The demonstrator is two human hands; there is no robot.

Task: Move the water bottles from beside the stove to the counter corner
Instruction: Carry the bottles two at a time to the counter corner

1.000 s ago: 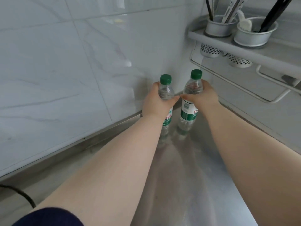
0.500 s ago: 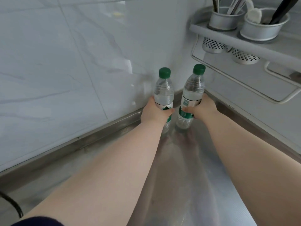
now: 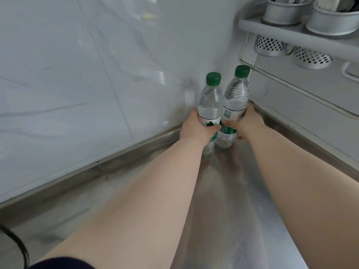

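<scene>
**Green-capped bottles held side by side in the corner**

Clear plastic, green labels and green screw caps: two water bottles stand upright and touching each other, deep in the corner where the marble-look tiled wall (image 3: pixel 81 78) meets the grey side wall. The left hand (image 3: pixel 196 129) has its grip closed around the label band of the left bottle (image 3: pixel 210 101), fingers wrapped round the front so the lower body is mostly hidden behind the hand. The right hand (image 3: pixel 245 123) has its grip closed around the middle of the right bottle (image 3: pixel 236 98), thumb across the green label and the bottom part showing below the grip. The two thumbs nearly meet between the bottles.

Below the grips, the bases sit at the stainless steel surface (image 3: pixel 242 210); whether they rest on it fully or hover just above cannot be told. Above and to the right of the right grip, a grey wall rack (image 3: pixel 291 33) carries two metal utensil cups (image 3: pixel 330 22) with perforated bottoms poking through. Far below the left grip, a black cable (image 3: pixel 21 247) curves at the frame edge, beside a dark blue sleeve (image 3: pixel 62 264).
</scene>
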